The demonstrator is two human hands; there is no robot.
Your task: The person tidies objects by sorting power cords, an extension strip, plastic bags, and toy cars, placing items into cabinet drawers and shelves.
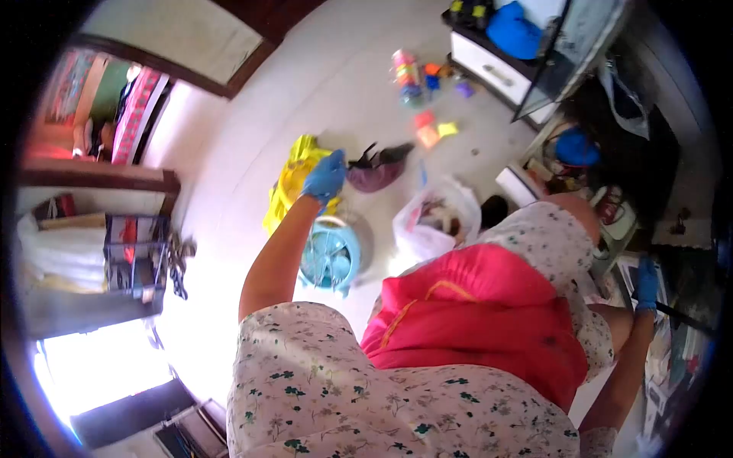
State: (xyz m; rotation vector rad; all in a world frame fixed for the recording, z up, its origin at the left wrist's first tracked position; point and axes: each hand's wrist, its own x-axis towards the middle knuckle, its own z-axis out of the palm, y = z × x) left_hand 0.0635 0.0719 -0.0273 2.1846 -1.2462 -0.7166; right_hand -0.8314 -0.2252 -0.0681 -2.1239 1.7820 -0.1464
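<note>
A: Left hand status?
B: Blue-gloved left hand was at the yellow bag, over its edge on the side toward the purple-and-black item. Fingers looked curled in. Grip on the bag or on the item's dark strap: couldn't tell.
A: Yellow bag location?
B: On the pale floor, crumpled, in front of the person. Purple-and-black item lay just beside it, also on the floor.
A: Right hand?
B: Also blue-gloved. Right hand was well apart from the left, out to the person's right, near a dark bar and some clutter. Fingers too small and blurred; opening and hold couldn't be told.
A: Other stuff around the bag?
B: Light-blue round unit with a wire grille, fan-like, next to the bag on the side nearer the person. White plastic bag with contents inside, near the person's knees. Farther out: 3 blocks in red, orange and yellow, then a multicolored stack.
A: Lap?
B: Red cloth over floral clothing.
</note>
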